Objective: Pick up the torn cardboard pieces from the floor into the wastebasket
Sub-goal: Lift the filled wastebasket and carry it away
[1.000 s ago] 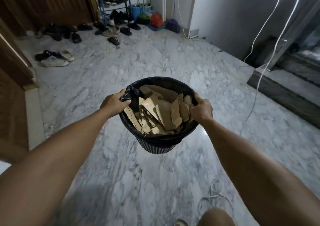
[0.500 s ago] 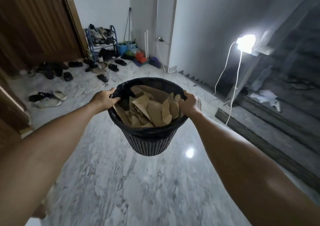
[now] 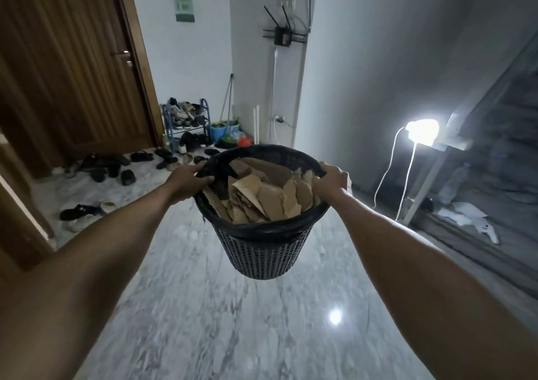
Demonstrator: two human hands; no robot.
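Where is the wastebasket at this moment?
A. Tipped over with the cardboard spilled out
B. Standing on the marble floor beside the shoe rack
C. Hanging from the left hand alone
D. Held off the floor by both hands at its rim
D: the left hand and right hand grip opposite sides of the rim of the wastebasket, which hangs clear above the floor with the cardboard pieces inside.

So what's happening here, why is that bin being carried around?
A person is holding a black wastebasket up off the marble floor, the left hand and right hand each gripping its rim. It is packed with torn cardboard pieces. No cardboard shows on the visible floor, so the pickup looks finished. Shoes lie scattered near the wooden door.
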